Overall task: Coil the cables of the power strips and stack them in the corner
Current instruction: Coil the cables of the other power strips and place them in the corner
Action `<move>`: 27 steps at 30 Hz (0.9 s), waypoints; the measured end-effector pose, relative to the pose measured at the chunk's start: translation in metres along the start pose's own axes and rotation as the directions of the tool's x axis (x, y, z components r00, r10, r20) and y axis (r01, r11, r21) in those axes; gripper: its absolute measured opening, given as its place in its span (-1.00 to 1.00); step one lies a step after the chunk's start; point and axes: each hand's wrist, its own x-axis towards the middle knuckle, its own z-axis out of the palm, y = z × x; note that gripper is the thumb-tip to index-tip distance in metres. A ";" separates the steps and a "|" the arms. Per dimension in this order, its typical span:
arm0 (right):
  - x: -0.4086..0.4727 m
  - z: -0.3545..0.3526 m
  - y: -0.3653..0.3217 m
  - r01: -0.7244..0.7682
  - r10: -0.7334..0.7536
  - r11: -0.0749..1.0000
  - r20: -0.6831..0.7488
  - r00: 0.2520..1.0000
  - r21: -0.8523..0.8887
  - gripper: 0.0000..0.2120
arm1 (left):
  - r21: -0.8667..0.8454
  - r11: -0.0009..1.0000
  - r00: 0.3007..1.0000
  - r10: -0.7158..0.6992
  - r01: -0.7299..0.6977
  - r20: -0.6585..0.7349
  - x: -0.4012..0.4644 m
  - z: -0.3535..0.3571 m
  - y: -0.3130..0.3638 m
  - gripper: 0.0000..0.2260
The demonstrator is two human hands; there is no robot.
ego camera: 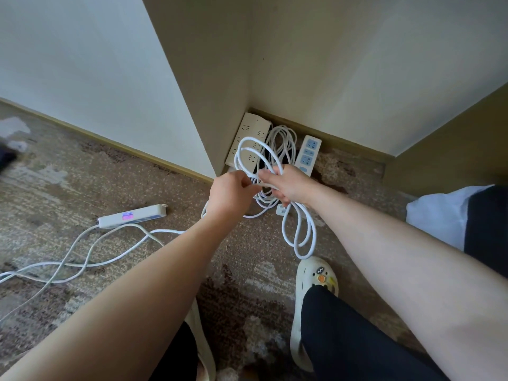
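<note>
My right hand (pixel 288 187) grips a bundle of white cable loops (pixel 302 237); some hang down to the carpet and one loop stands up above the hand. My left hand (pixel 229 195) pinches the same cable just left of the bundle. The rest of this cable trails left across the carpet to a white power strip (pixel 132 216) lying on its side. In the corner lie a cream power strip (pixel 247 138), a white and blue power strip (pixel 308 154) and a coiled white cable (pixel 283 138) between them.
Walls meet behind the strips, and a wall edge (pixel 192 105) juts out on the left. Loose cable (pixel 68 259) crosses the carpet at the lower left. My slippered foot (pixel 316 281) stands just below the hanging loops. A white plug (pixel 281 209) lies under the bundle.
</note>
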 end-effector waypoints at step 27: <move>0.009 -0.038 0.029 -0.042 -0.036 0.960 -0.274 0.961 -0.276 -0.54 | 0.025 0.999 0.977 0.018 -0.024 0.213 -0.016 -0.048 -0.088 -0.77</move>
